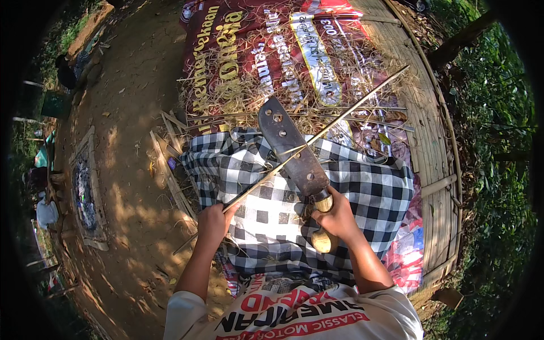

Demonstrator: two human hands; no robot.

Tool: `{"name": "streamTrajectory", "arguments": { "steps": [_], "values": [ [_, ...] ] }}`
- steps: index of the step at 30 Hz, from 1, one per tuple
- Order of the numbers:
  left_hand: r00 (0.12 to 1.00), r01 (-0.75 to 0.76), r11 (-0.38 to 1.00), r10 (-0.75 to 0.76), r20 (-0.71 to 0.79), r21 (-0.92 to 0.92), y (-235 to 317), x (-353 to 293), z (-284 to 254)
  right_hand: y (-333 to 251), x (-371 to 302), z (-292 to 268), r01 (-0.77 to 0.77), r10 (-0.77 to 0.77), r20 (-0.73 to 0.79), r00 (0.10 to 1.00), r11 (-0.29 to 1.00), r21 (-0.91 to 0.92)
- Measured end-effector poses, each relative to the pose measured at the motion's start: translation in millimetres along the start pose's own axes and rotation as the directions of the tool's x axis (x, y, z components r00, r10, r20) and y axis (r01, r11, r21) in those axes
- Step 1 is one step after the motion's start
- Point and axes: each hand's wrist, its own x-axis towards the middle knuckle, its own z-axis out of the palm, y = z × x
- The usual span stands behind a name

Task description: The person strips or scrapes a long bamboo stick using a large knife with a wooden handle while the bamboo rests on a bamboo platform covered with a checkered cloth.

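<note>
My right hand (339, 216) is closed round the wooden handle of a broad dark machete (296, 170). Its blade, pierced by several holes, points up and to the left, and the handle's rounded butt (324, 241) sticks out below my fist. In my left hand (212, 228) is a long thin bamboo strip (362, 103), slanting up to the right past the blade. Where strip and blade cross, a pale sliver shows; whether it is split off cannot be told. Under both hands, a black-and-white checked cloth (368, 198) covers my lap.
Ahead lies a red printed banner (249, 56) strewn with pale shavings and thin strips. It rests on a bamboo-slat platform (439, 209), edged by green plants at right. Left is bare earth with split bamboo pieces (170, 175) and a framed ash bed (85, 190).
</note>
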Motion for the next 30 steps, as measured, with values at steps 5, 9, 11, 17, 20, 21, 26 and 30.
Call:
{"name": "streamTrajectory", "arguments": {
  "steps": [5, 9, 11, 17, 20, 21, 26, 30],
  "values": [
    [0.999, -0.007, 0.995, 0.003, -0.037, -0.095, -10, -7, 10, -21, 5, -14, -0.319, 0.285, 0.164, 0.944, 0.915, 0.249],
    [1.0, -0.005, 0.998, 0.003, -0.031, -0.069, -10, -2, 12, -13, 21, -33, -0.257, 0.286, -0.07, 0.956, 0.927, 0.271],
    [1.0, 0.012, 0.999, -0.013, -0.028, -0.037, 1, -1, 5, -9, 19, -18, -0.268, 0.307, -0.075, 0.949, 0.908, 0.322],
    [0.998, -0.047, 0.997, 0.044, -0.055, -0.062, -3, -4, 9, 3, -5, 14, -0.243, 0.222, 0.161, 0.962, 0.962, 0.122],
    [0.995, -0.076, 0.994, 0.07, -0.075, -0.079, -2, -4, 9, -29, 10, -20, -0.308, 0.276, 0.151, 0.949, 0.913, 0.267],
    [0.995, -0.058, 0.997, 0.054, -0.082, -0.056, -6, -8, 10, -21, 14, -22, -0.257, 0.255, 0.046, 0.966, 0.914, 0.315],
    [1.0, -0.027, 0.999, 0.028, -0.014, 0.027, 0, -3, 2, -15, 8, 5, -0.232, 0.223, 0.066, 0.973, 0.909, 0.345],
    [0.997, -0.068, 0.998, 0.068, -0.032, 0.0, -10, -1, 8, 11, -16, 47, -0.153, 0.08, 0.294, 0.952, 0.96, 0.233]
  ]
}}
